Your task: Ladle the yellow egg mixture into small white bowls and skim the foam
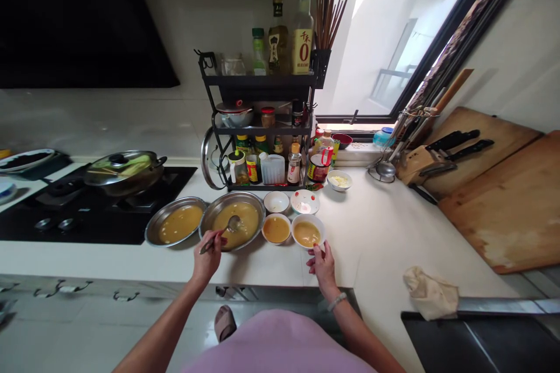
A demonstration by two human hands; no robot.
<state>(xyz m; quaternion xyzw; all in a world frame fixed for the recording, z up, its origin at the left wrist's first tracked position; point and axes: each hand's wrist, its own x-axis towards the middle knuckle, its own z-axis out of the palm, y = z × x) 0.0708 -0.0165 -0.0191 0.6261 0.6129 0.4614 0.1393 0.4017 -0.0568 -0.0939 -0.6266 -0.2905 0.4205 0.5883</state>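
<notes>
My left hand [210,257] grips the handle of a metal spoon [233,222], its bowl held over the wide steel basin [258,232] of yellowish liquid. At the front rim of a small white bowl [322,232], my right hand [322,265] has its thumb and fingers on the edge. That bowl holds the same sort of yellowish liquid. Just left of it stands a second white bowl [277,229] with similar liquid. Behind these are a white bowl [276,202] and a strawberry-patterned bowl [305,201] with a little pale matter inside.
A steel dish [151,233] of yellow liquid overlaps the hob's edge. On the hob [94,230] sits a lidded pan [125,172]. Behind the bowls rises a black spice rack [258,80] with bottles. To the right are a knife block [417,164], cutting boards [494,204] and a cloth [431,292].
</notes>
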